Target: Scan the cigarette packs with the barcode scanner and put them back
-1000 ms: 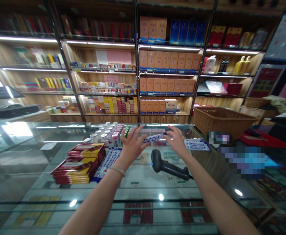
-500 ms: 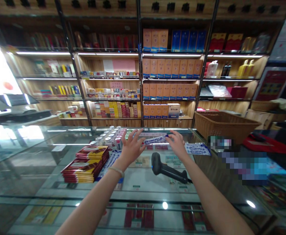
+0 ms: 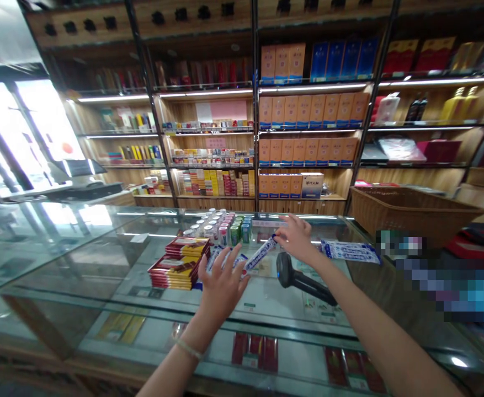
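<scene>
Over a glass counter (image 3: 266,309) I hold a long blue-and-white carton (image 3: 260,254) between both hands. My right hand (image 3: 295,238) pinches its far upper end. My left hand (image 3: 222,282), fingers spread, touches its near lower end, so the carton slopes down toward me. Below the left hand lie more blue-and-white cartons (image 3: 216,257) beside a stack of red-and-gold cartons (image 3: 179,263). A black barcode scanner (image 3: 302,278) rests on the glass just right of the carton.
Another blue-and-white carton (image 3: 350,251) lies to the right, near a wicker basket (image 3: 411,212). Small bottles and green packs (image 3: 225,229) stand at the counter's back. Shelves of boxed goods (image 3: 303,110) fill the wall behind. A monitor (image 3: 76,168) sits at left.
My left hand has dropped and pulled toward me, tilting the carton from level to sloping. The right hand keeps the far end up. The view has swung left.
</scene>
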`<action>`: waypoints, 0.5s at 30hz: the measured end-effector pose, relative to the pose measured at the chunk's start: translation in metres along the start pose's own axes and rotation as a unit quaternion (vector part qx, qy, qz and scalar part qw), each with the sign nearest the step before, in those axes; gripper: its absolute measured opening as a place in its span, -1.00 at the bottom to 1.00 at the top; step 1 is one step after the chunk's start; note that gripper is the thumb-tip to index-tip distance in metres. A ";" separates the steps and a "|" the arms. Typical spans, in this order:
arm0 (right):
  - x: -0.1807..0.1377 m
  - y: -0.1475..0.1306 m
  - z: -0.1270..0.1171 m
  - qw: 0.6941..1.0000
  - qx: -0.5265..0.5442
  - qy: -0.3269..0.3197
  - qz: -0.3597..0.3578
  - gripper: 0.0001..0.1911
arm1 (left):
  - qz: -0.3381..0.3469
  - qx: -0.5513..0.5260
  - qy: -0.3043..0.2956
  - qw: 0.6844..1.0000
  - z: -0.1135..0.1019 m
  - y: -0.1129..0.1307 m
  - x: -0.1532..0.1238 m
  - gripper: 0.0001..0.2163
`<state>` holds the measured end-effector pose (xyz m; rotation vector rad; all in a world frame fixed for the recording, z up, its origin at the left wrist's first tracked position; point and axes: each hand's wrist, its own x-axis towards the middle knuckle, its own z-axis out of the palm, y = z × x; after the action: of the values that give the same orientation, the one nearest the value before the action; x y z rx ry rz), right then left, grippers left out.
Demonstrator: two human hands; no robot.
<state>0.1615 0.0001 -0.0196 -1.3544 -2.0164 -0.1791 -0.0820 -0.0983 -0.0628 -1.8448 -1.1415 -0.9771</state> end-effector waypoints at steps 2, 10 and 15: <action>0.002 -0.012 0.004 0.999 -0.020 -0.035 -0.016 -0.85 | -0.028 -0.004 0.003 1.000 -0.003 -0.002 -0.016 -0.87; 0.019 -0.062 0.033 0.983 -0.107 -0.103 -0.109 -0.84 | -0.074 0.026 -0.052 0.996 -0.023 -0.029 -0.039 -0.88; 0.035 -0.089 0.059 0.978 -0.123 -0.109 -0.126 -0.82 | -0.088 0.050 -0.056 0.993 -0.033 -0.047 -0.037 -0.91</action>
<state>0.0500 0.0141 -0.0197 -1.3069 -2.4165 -0.4238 -0.1445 -0.1252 -0.0720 -1.7609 -1.4148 -0.9048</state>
